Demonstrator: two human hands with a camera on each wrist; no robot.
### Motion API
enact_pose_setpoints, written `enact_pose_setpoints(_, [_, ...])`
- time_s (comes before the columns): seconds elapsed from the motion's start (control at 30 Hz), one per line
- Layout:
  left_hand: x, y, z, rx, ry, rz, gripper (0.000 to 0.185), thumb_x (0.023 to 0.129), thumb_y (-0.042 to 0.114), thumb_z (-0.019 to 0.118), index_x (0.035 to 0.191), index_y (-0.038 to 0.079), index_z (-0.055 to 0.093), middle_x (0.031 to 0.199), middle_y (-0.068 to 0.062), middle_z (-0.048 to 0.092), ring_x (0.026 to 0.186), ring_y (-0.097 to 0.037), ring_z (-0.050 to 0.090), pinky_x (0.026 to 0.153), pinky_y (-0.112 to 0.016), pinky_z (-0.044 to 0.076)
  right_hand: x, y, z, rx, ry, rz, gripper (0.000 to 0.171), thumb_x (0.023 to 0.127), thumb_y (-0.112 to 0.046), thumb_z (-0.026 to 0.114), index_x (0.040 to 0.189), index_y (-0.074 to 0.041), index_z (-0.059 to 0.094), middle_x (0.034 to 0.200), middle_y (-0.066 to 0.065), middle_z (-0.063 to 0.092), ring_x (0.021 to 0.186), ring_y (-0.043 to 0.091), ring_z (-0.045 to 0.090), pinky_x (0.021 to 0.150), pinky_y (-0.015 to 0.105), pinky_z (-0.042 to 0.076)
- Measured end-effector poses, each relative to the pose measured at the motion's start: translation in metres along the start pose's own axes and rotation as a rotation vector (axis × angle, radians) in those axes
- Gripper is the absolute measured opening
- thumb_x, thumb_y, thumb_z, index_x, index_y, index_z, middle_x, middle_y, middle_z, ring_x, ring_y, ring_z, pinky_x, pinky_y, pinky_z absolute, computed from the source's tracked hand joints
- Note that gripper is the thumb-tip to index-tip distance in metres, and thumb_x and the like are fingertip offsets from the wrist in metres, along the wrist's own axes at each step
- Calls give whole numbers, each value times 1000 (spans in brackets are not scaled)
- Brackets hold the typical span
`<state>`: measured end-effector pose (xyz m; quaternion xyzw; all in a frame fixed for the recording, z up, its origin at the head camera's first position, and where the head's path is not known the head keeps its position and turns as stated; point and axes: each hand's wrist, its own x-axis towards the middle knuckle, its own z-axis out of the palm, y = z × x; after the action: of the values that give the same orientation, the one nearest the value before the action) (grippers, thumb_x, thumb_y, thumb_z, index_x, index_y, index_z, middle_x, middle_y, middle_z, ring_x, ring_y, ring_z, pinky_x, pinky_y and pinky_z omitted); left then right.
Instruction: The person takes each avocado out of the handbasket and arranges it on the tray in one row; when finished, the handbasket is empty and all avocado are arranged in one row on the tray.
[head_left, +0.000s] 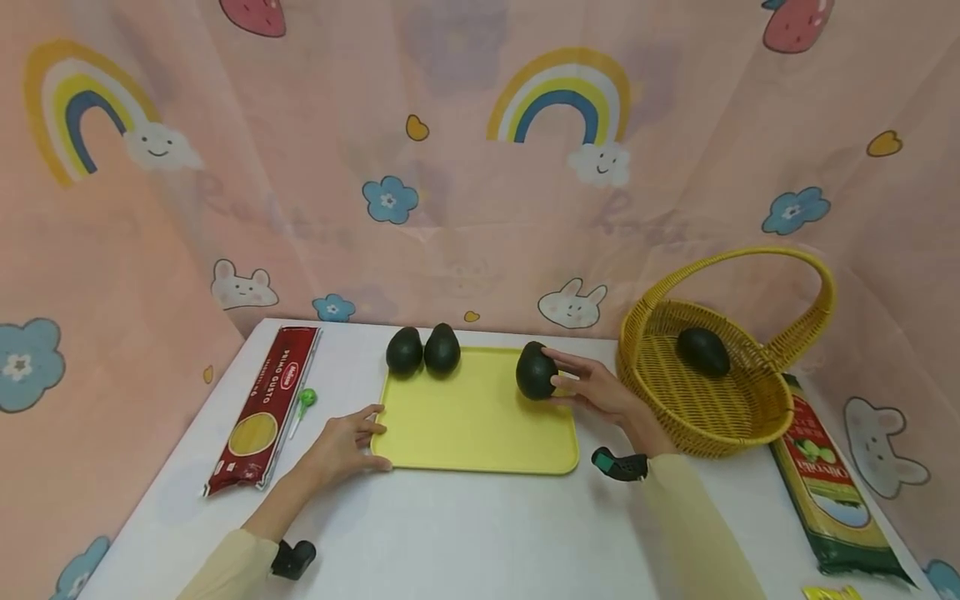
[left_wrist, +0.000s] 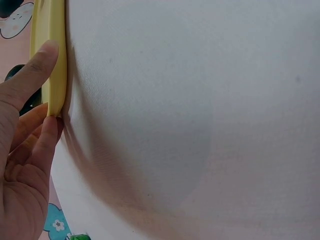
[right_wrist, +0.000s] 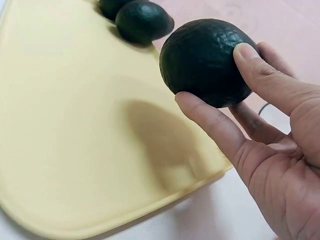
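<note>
Gripping a dark avocado (right_wrist: 207, 62) between thumb and fingers, the right hand (head_left: 600, 392) is holding it at the right edge of the yellow tray (head_left: 480, 425). It is looking firm, pebbly-skinned and fairly weighty, unlikely to slip; its broad middle is probably the best hold. Its long axis is standing roughly upright, narrow end up. The left hand (head_left: 347, 442) is resting relaxed fingers against the tray's left rim.
</note>
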<state>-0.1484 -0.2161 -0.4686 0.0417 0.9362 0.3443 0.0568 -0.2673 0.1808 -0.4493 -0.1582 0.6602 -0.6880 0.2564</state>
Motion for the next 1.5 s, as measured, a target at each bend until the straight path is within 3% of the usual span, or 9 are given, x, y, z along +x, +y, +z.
enact_pose_setpoints(0.17, [0,-1,1,-26,3,-4,82,63,20,90,134,3,53,120,-13,66,108,-30,64,91,-37,54,14,1,-3,-20,13,17,59,96,0,55,149,-4,30,156,19,19,124,34,49,93,44,51])
enact_pose_setpoints(0.3, [0,-2,1,-42,3,0,80,63,20,90,133,2,54,124,-14,63,109,-30,63,90,-36,54,23,2,-5,-14,17,26,58,96,-1,54,149,-5,31,156,19,20,121,31,51,95,47,48])
enact_pose_setpoints(0.7, [-3,0,3,-21,15,7,65,62,19,90,119,1,65,135,-12,55,109,-29,63,90,-35,54,44,3,2,-23,21,36,56,96,0,54,148,-4,33,156,21,20,132,46,36,94,48,49])
enact_pose_setpoints(1.0, [-2,-1,2,-19,20,-6,59,63,18,90,114,1,68,139,-11,52,110,-28,63,89,-33,54,63,0,18,-27,-27,27,56,96,3,52,148,-3,32,153,26,23,131,47,36,93,50,49])
enact_pose_setpoints(1.5, [2,1,4,-26,23,-32,54,63,17,90,111,2,70,140,-8,51,112,-27,62,90,-31,54,87,10,47,0,8,10,53,98,4,48,148,-2,32,152,24,25,130,42,40,90,45,53])
